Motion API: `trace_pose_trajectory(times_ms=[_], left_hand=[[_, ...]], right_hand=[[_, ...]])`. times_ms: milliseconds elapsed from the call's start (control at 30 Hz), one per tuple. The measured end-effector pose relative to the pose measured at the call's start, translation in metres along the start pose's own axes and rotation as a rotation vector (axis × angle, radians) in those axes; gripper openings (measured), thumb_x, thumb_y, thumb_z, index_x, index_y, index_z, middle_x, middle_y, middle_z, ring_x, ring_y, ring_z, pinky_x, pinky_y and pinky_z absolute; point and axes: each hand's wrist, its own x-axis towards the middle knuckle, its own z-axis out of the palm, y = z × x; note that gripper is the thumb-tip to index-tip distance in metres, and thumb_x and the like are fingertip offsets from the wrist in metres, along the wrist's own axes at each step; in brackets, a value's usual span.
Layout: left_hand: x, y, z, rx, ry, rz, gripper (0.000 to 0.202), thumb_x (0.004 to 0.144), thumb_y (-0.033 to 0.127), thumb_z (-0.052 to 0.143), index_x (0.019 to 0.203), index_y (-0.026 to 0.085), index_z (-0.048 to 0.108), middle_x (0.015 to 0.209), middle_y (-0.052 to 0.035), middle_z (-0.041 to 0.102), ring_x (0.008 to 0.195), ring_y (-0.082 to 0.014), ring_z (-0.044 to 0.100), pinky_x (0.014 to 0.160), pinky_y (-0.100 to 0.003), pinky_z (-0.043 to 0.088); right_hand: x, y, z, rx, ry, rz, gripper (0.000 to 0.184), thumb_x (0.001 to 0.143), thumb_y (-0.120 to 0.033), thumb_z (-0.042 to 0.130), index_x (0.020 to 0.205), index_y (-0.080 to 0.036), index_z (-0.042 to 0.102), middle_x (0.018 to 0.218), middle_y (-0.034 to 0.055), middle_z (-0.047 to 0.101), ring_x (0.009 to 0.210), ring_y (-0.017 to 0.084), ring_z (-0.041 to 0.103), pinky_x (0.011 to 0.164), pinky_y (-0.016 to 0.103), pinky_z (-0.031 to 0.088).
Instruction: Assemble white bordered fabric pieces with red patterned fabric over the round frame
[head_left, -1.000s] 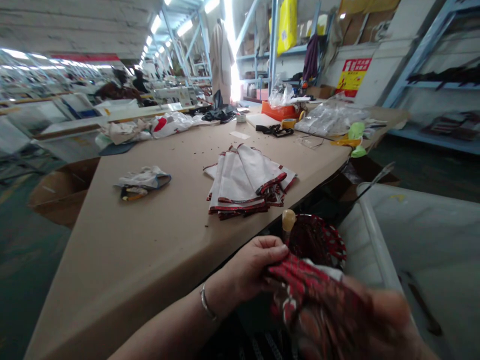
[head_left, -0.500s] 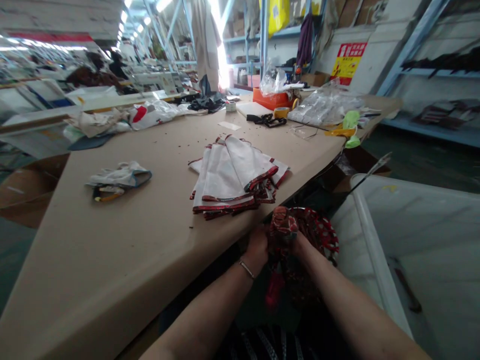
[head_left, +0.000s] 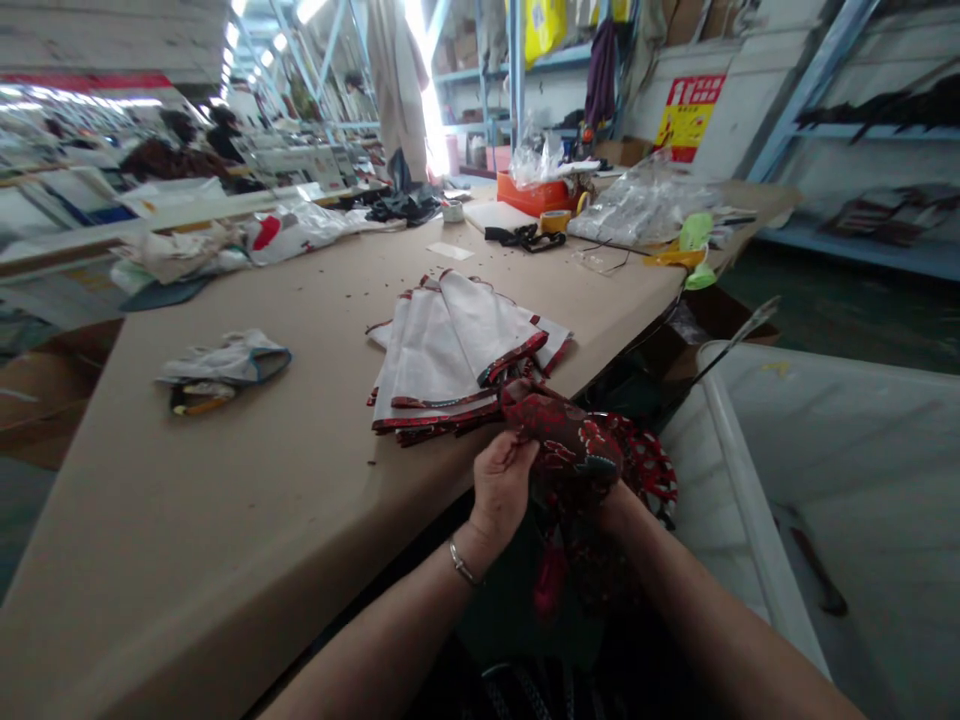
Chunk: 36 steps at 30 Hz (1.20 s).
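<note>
A dark red patterned cloth piece [head_left: 559, 435] is between my hands, just off the table's front edge. My left hand [head_left: 502, 485] pinches its left edge between thumb and fingers. My right hand [head_left: 611, 500] reaches up under the cloth, which covers its fingers, so their position is hidden. Beside the cloth, on the table [head_left: 300, 480], lies a fanned stack of white fabric pieces [head_left: 442, 350] with red patterned borders. More red patterned fabric [head_left: 645, 460] hangs in a bundle below, to the right of my hands.
A white glove [head_left: 229, 358] lies at the table's left. Plastic bags [head_left: 645, 205], an orange box [head_left: 529, 195] and yellow tape [head_left: 555, 221] are at the back. A large white bin [head_left: 847, 430] stands close on my right. Cardboard boxes [head_left: 56, 385] sit beside the table.
My left hand has moved up and left, now gripping the cloth's edge. The cloth, bunched before, is spread out over my right hand toward the stack. The view has shifted slightly.
</note>
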Motion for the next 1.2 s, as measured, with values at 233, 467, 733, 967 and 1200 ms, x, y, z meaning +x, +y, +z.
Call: trace_pose_trajectory(times_ms=[233,467,733,967,1200], left_hand=[[-0.011,-0.023,-0.034,0.046,0.188,-0.061,0.016,0.075,0.030,0.064,0.086,0.018,0.066,0.080,0.0003,0.065,0.075,-0.0137,0.057,0.074,-0.026,0.047],[-0.036,-0.038,-0.062,0.257,0.178,-0.200,0.013,0.071,0.029,0.065,0.066,0.017,0.063,0.064,0.0017,0.061,0.064,-0.0130,0.053,0.066,-0.024,0.044],[-0.005,0.083,-0.029,0.416,-0.231,0.278,0.010,0.080,0.023,0.062,0.072,0.019,0.067,0.069,0.0006,0.061,0.064,-0.0120,0.050,0.063,-0.023,0.042],[0.061,0.155,0.001,0.326,-0.286,0.523,0.016,0.080,0.028,0.065,0.093,0.020,0.067,0.079,-0.0018,0.067,0.070,-0.0121,0.059,0.065,-0.025,0.047],[0.147,0.116,0.031,0.991,-0.391,0.540,0.020,0.076,0.024,0.065,0.094,0.017,0.068,0.090,-0.0054,0.068,0.082,-0.0170,0.061,0.077,-0.031,0.048]], right_hand=[[0.022,0.024,-0.019,-0.029,0.071,0.162,0.031,0.073,-0.044,0.062,0.087,-0.017,0.068,0.078,0.0071,0.072,0.076,0.023,0.069,0.074,0.036,0.054],[-0.002,0.052,-0.062,-0.320,0.200,0.093,0.040,0.073,-0.045,0.066,0.104,-0.020,0.066,0.112,0.0074,0.068,0.121,0.025,0.054,0.105,0.042,0.037],[0.003,-0.057,-0.002,-0.094,-0.238,-0.228,0.030,0.076,-0.042,0.068,0.097,-0.020,0.063,0.094,0.0027,0.070,0.089,0.020,0.065,0.084,0.034,0.051],[-0.032,-0.165,0.010,0.027,0.183,-0.420,0.026,0.079,-0.047,0.063,0.084,-0.024,0.051,0.052,-0.0100,0.046,0.034,0.005,0.036,0.032,0.015,0.028],[-0.029,-0.089,-0.050,-0.111,0.237,-0.096,0.042,0.068,-0.052,0.070,0.091,-0.025,0.049,0.060,-0.0061,0.058,0.046,0.013,0.055,0.043,0.024,0.044]])
